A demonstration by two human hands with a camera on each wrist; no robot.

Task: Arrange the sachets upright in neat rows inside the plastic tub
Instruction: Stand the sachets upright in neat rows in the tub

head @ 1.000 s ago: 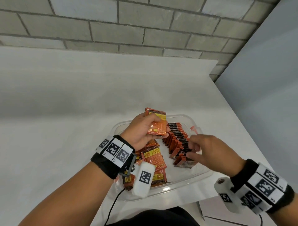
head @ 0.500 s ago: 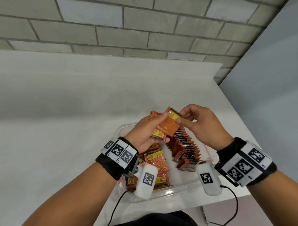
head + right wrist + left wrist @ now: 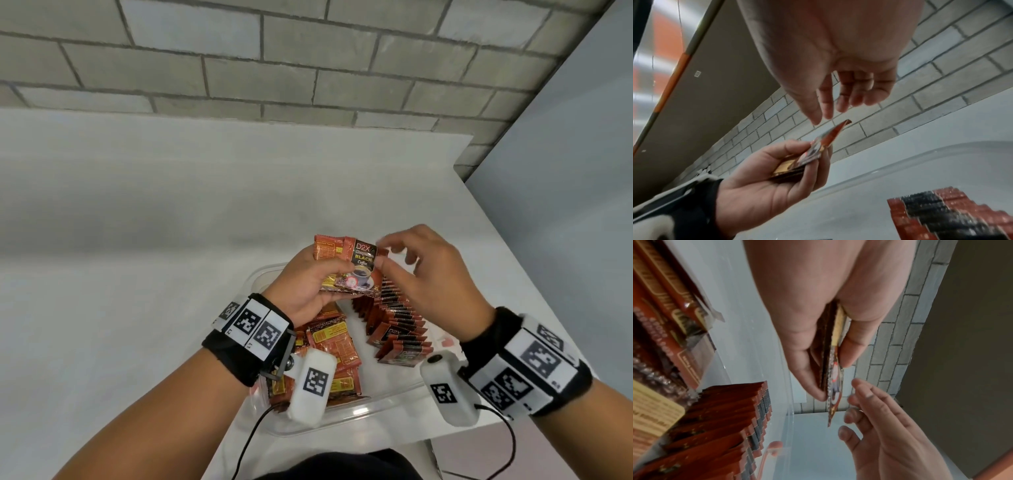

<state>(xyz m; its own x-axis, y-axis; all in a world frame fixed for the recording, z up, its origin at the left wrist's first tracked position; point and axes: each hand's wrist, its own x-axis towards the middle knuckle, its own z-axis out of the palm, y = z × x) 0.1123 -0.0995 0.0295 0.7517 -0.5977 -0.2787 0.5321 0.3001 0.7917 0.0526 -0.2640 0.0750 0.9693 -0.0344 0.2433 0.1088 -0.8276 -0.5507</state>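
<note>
Left hand gripped a small stack of coffee sachets between thumb and fingers, held above the plastic tub on the white surface. Right hand was open, fingers relaxed, fingertips just beside the front sachet's top edge; contact could not be told. Inside the tub, an upright row stood on the right and loose flat sachets lay on the left. Judgement: pinch only the front sachet, peel it off, keep its printed face matched to the row, seat it touching the nearest standing sachet so that none topples.
</note>
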